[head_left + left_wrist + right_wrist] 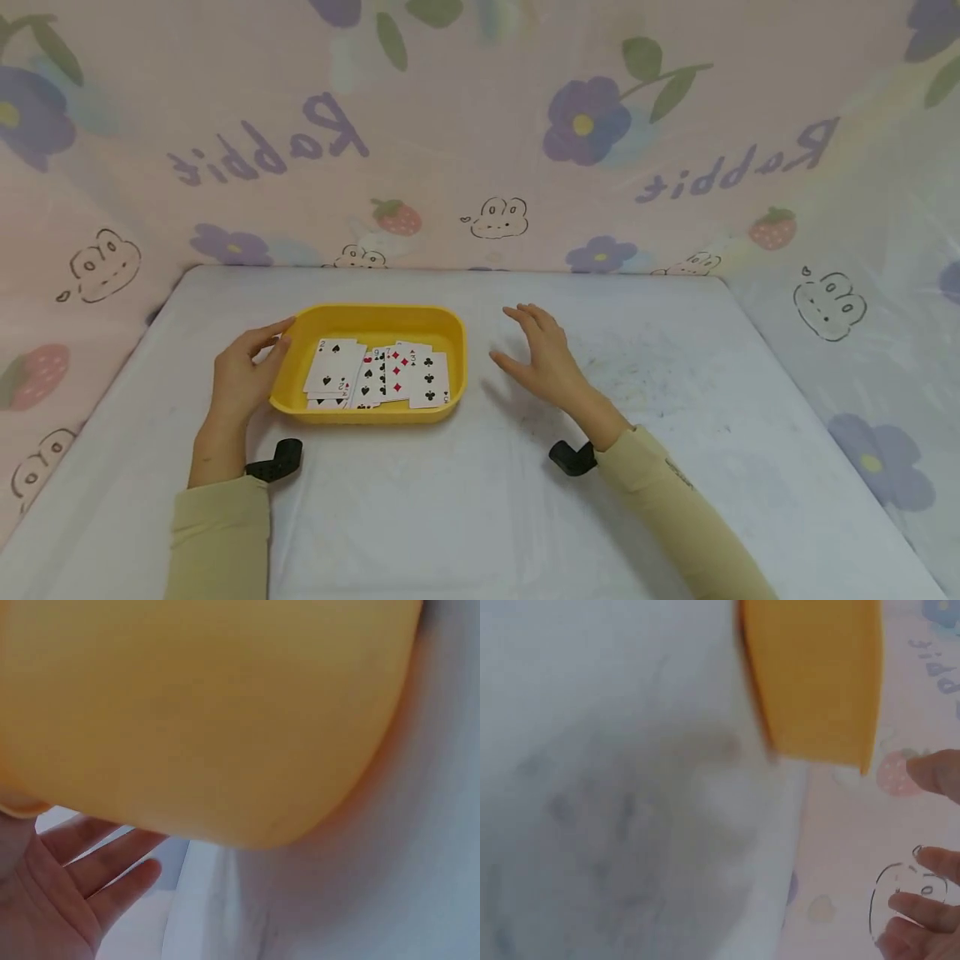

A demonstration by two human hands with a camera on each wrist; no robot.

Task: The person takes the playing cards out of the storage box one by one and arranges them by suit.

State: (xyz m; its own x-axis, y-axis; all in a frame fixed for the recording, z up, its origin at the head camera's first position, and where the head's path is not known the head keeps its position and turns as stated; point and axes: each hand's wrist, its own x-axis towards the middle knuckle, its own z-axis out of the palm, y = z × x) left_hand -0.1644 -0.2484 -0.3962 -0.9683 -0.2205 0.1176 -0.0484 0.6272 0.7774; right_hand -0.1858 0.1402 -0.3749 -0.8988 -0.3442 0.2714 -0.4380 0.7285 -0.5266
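Observation:
A yellow plastic tray [369, 416] with rounded corners sits on the white-covered table, left of centre. Several playing cards [333, 362] lie face up and overlapping inside it, among them a two of spades and a three of clubs [429, 381]. At the tray's left end is my left hand [243, 375], its thumb and forefinger close against the rim. The left wrist view shows the fingers [124, 862] fairly straight beside the tray's outer wall [202, 735]. My right hand [543, 358] hovers right of the tray, apart from it, fingers spread and holding nothing.
A patterned sheet [465, 100] with flowers and rabbits rises behind the table and along both sides. The white table cover [420, 508] has dark smudges on its right part. A black wrist device [276, 461] sits at the left wrist, another [573, 458] at the right.

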